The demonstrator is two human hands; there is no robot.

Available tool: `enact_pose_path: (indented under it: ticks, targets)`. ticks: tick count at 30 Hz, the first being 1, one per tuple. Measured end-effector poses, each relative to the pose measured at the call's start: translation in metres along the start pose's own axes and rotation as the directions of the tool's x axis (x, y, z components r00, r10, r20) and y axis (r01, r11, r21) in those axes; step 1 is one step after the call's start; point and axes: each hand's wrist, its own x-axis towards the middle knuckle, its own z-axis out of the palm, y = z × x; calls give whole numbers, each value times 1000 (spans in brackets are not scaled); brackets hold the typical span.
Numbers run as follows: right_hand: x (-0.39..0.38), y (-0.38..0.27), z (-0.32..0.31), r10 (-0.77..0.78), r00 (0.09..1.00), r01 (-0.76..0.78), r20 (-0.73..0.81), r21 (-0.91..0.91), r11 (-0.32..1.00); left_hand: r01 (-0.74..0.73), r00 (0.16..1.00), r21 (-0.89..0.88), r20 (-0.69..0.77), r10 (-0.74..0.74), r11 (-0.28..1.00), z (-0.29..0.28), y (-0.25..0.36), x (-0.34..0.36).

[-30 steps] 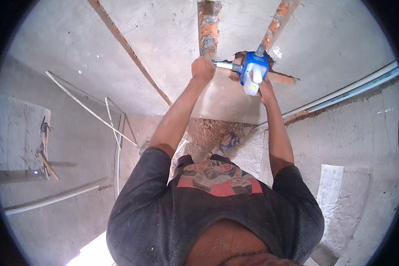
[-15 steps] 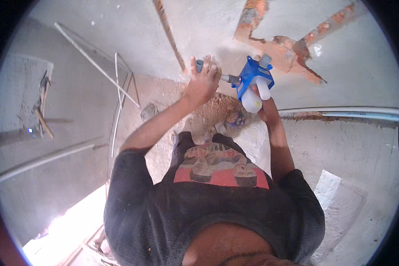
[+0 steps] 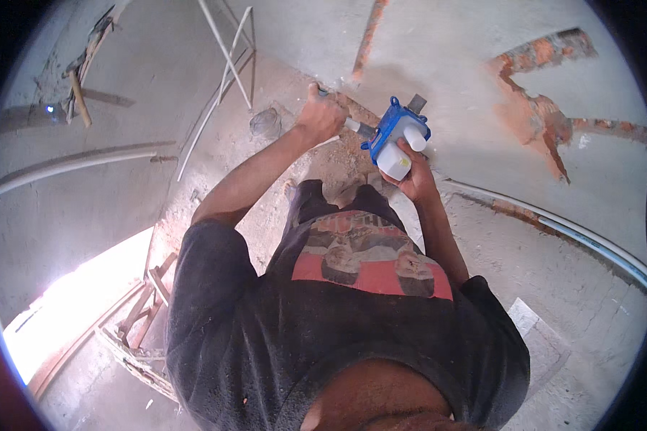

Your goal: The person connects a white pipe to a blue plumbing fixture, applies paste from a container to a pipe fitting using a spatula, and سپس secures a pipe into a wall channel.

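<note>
We look down past a dark shirt (image 3: 287,352) with a red-banded print on its front; both forearms reach forward, and the hands meet a single assembly — a blue box (image 3: 393,122) with a pipe (image 3: 353,125) at its left end. The left hand (image 3: 323,115) is closed round the pipe, knuckles uppermost; a grey fitting (image 3: 323,92) shows just beyond its fingers. The right hand (image 3: 413,176) grasps the box from its near side, fingers against the white block (image 3: 394,161); a rounded white cap (image 3: 414,138) stands beside this block, and a grey stub (image 3: 417,103) projects from the far side of the box. We note that the box is held tilted in the air, ahead of the torso and well apart from the broken hole (image 3: 535,118) in the plastered wall; two wide brick-red grooves (image 3: 553,50) run off from this hole, while a narrower slot (image 3: 368,39) lies nearer the middle. Along the right we see a blue pipe (image 3: 597,255) beside a white one; at left, thin poles (image 3: 226,75) lean crossed, and a wooden-handled tool (image 3: 80,100) rests by the wall; below these — near a bright opening (image 3: 86,302) — stands a wooden frame (image 3: 138,316).
</note>
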Motion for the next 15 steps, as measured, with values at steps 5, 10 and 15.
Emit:
enact_pose_path:
  ticks: [5, 10, 15]
  targets:
    - [14, 34, 44, 46, 997, -42, 63, -65, 997, 99, 982, -64, 165, -88, 993, 19, -38, -41]
    - [63, 78, 32, -62, 998, 54, -34, -198, 979, 186, 981, -40, 62, -183, 982, 45, -41, -86]
    - [122, 124, 15, 9, 996, -31, -92, -244, 969, 150, 965, -178, 240, -105, 973, 127, -67, -80]
